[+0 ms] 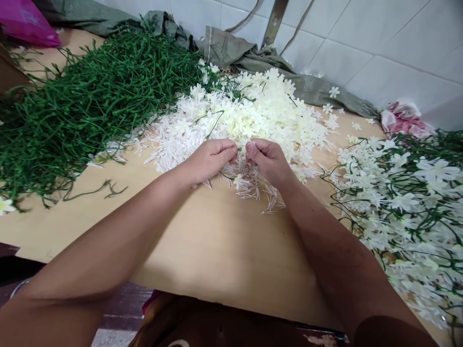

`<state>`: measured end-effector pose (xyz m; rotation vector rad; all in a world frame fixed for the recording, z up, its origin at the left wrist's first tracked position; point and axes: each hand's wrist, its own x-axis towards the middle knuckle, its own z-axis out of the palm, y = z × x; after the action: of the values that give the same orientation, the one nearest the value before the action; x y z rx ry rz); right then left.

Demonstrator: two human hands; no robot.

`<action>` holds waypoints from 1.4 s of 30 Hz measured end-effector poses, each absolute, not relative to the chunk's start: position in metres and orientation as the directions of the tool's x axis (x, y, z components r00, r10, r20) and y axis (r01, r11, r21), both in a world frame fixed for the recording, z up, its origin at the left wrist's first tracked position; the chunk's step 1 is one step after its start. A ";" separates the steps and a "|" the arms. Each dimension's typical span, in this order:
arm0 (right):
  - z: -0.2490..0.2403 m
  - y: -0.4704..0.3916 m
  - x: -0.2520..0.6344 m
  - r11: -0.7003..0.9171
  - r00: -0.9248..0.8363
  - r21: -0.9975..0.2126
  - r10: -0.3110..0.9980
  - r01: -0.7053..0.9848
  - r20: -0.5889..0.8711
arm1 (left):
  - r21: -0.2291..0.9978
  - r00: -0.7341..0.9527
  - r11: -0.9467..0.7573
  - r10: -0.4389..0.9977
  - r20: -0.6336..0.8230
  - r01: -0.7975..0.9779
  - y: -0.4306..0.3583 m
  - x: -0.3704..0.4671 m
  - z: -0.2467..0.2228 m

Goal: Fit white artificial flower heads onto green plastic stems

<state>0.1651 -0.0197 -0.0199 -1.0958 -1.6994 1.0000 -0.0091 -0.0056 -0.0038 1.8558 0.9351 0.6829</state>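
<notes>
My left hand [214, 158] is closed in a pinch on a green plastic stem [239, 149], of which a small green tip shows past the fingertips. Close beside it, my right hand [268, 158] also pinches, its thumb pressed to the curled fingers. Whatever lies between those fingers is too small to make out. Both hands hover at the front of a heap of white artificial flowers [264, 113]. Thin white stalk-like pieces [170, 144] lie at the heap's left side, and more [249, 189] are just below the hands.
A big pile of green plastic stems [108, 82] covers the left of the tan tabletop [210, 241]. Flowers joined to stems [405, 202] are heaped at right. Grey-green cloth [231, 46] runs along the tiled wall [383, 38]. A pink bag [27, 21] sits far left.
</notes>
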 end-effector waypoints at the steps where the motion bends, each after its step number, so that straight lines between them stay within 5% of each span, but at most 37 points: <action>1: -0.020 -0.020 0.165 0.294 -0.251 -0.922 0.940 0.251 0.231 | 0.907 0.557 -0.284 0.828 0.067 0.312 -0.005 -0.009 -0.004; 15: -0.022 -0.021 0.163 0.316 -0.288 -0.914 0.927 0.254 0.240 | 0.949 0.592 -0.234 0.803 0.066 0.211 -0.004 -0.006 -0.014; 29: -0.025 -0.021 0.164 0.286 -0.320 -0.919 0.927 0.271 0.194 | 0.988 0.548 0.148 0.830 -0.105 -0.035 -0.006 0.007 -0.012; 42: -0.027 -0.018 0.163 0.344 -0.374 -0.881 0.902 0.324 0.215 | 0.990 0.563 0.131 0.823 -0.079 -0.054 -0.008 0.007 -0.018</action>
<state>0.1626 -0.0185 -0.0270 -1.0755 -1.8756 1.0002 0.0074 -0.0083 -0.0182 1.2899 0.7550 0.7326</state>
